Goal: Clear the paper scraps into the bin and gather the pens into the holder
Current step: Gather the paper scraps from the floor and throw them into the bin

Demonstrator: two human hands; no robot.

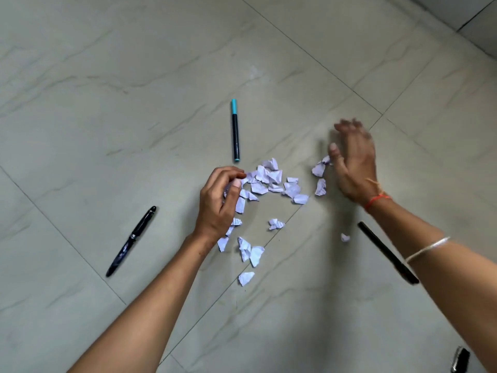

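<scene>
Head view, nearest first: a dark glossy object (460, 359) sits at the bottom right corner, cut by the frame edge, with too little showing to name it. Ahead of it lie two pens. A black pen (131, 240), shiny and fitted with a clip, lies slantwise left of the left forearm. A second pen (376, 240), slim and matt, runs partly under the right forearm, which wears a silver bangle (427, 250) and a red thread (376, 200). Neither pen is being handled; the paper seems to come first.

The scraps (271, 181) are small torn pieces of white paper, creased and crumpled, light enough to scatter. A thin trail of them lies nearest the person, and the main heap sits between the two hands.

The left hand (219, 203) has its fingers curled round a clutch of scraps with the thumb pressed on top, probably collecting a handful to carry.

The right hand (355, 165) is open, fingers straight and motion-blurred, standing on edge just beside the outermost scraps. That looks like a sweep inward; whether it touches them I cannot tell.

Beyond the heap lies a marker (235, 130) with a black barrel and a teal cap, round and likely to roll.

All of this rests on the floor (107, 76), pale polished tile with grey veins and thin grout lines. Neither bin nor holder is in view.
</scene>
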